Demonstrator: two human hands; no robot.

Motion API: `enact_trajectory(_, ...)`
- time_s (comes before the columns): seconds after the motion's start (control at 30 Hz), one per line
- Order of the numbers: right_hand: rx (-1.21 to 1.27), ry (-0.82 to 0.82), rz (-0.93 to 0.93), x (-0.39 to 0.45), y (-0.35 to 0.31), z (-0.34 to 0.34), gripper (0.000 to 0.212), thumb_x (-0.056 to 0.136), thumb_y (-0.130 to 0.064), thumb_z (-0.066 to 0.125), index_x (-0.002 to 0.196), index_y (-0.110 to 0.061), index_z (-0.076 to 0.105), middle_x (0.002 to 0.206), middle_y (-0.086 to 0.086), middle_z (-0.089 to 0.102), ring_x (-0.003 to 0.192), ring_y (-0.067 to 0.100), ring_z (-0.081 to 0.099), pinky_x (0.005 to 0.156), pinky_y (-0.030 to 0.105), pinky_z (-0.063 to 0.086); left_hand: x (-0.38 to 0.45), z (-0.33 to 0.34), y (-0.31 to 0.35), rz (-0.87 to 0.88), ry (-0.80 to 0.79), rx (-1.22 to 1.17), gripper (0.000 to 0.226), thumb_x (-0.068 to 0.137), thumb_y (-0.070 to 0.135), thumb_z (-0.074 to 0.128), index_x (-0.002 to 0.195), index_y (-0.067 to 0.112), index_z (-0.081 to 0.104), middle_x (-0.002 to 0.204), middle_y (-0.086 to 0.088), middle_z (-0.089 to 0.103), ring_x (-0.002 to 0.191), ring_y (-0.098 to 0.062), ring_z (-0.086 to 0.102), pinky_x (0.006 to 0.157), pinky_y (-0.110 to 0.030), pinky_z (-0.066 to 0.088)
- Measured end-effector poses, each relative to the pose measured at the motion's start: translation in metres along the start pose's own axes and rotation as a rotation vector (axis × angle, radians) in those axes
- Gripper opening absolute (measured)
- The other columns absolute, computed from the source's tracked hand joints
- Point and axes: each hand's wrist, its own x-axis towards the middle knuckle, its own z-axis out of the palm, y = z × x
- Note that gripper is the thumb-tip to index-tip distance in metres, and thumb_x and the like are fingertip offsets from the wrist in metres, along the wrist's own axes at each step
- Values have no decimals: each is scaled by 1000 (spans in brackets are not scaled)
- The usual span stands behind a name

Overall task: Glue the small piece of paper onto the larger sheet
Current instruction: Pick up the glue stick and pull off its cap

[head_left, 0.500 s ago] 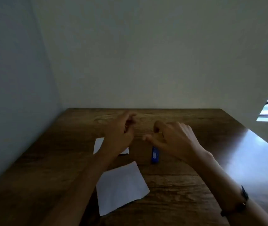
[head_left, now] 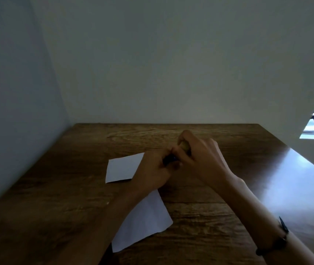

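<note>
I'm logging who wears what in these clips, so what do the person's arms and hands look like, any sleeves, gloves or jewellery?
Both forearms are bare, with no sleeves in view. The left hand and right hand are ungloved, and no rings can be made out in the dim light. The right wrist carries a thin dark band, perhaps a watch or bracelet. The left wrist shows nothing worn.

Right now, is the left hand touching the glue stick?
Touching: the head view shows the left hand gripping the dark glue stick.

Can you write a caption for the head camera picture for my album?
Both hands hold a glue stick above two white papers on a wooden table.
</note>
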Motion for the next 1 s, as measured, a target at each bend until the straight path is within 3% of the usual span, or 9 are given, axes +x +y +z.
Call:
enact_trajectory(0.1, 39, 100, -17, -1, -2, 1, 21, 85, -36, 54, 82, -15, 53, 60, -2, 57, 49, 14, 54, 43, 27, 41, 1, 1, 0, 46, 76, 122, 20, 83, 15, 58, 102, 17, 63, 87, 6, 62, 75, -2, 52, 64, 1, 37)
enact_trajectory(0.23, 45, 167, -95, -3, -6, 6, 11, 86, -19, 56, 85, -9, 56, 67, -6, 53, 54, 10, 50, 48, 14, 33, 0, -1, 1, 118, 134, 153, 13, 83, 12, 58, 93, 14, 64, 83, -10, 69, 70, -17, 59, 61, -11, 40)
enact_trajectory(0.37, 119, 133, -191, -1, -6, 5, 4, 86, -7, 52, 86, -6, 57, 81, 1, 59, 70, 12, 52, 60, 18, 39, 0, -5, -1, 164, 179, 159, 15, 82, 6, 57, 94, 12, 65, 72, 3, 60, 59, -3, 49, 57, -3, 37)
enact_trajectory(0.5, 182, 99, -226, -1, -3, 2, 13, 81, -1, 48, 90, -5, 56, 91, 5, 58, 76, 12, 53, 62, 17, 41, 2, -6, -4, 148, 160, 144, 17, 85, 12, 57, 100, 9, 64, 83, -10, 68, 66, -10, 53, 59, -7, 37)
enact_trajectory(0.6, 218, 187, -124, 0, 5, 4, 24, 79, 7, 50, 96, -9, 54, 94, -1, 55, 76, 1, 50, 63, 9, 39, 4, -7, -5, 68, 165, 81, 18, 86, 21, 56, 98, 10, 63, 80, -7, 66, 69, -12, 54, 58, -10, 36)
enact_trajectory(0.67, 164, 208, -37, 2, 15, 8, 26, 80, 5, 52, 99, -11, 54, 97, -2, 55, 78, 1, 49, 63, 9, 40, 5, -9, -6, -23, 162, -26, 12, 87, 23, 53, 93, 17, 61, 90, -8, 67, 82, -16, 57, 68, -22, 40)
enact_trajectory(0.8, -90, -31, 32, -1, 43, 25, 26, 81, 1, 53, 102, -13, 56, 105, 6, 56, 87, 9, 44, 65, 16, 32, 5, -11, -3, -116, 160, -219, 15, 87, 19, 53, 101, 25, 53, 100, 0, 66, 94, -9, 57, 86, -28, 38)
enact_trajectory(0.9, -108, -212, 70, -4, 52, 36, 26, 81, -6, 55, 104, -19, 55, 105, 2, 53, 86, 10, 44, 64, 17, 32, 5, -10, -4, -135, 179, -224, 32, 85, 19, 56, 116, 16, 53, 113, -7, 63, 105, -17, 56, 88, -30, 40)
enact_trajectory(1.0, -80, -276, 106, -3, 53, 43, 21, 83, -11, 54, 99, -25, 53, 102, -2, 54, 82, 6, 47, 61, 13, 30, 6, -9, -7, -121, 199, -218, 36, 82, 21, 59, 118, 16, 53, 110, 3, 59, 102, -9, 52, 85, -27, 37)
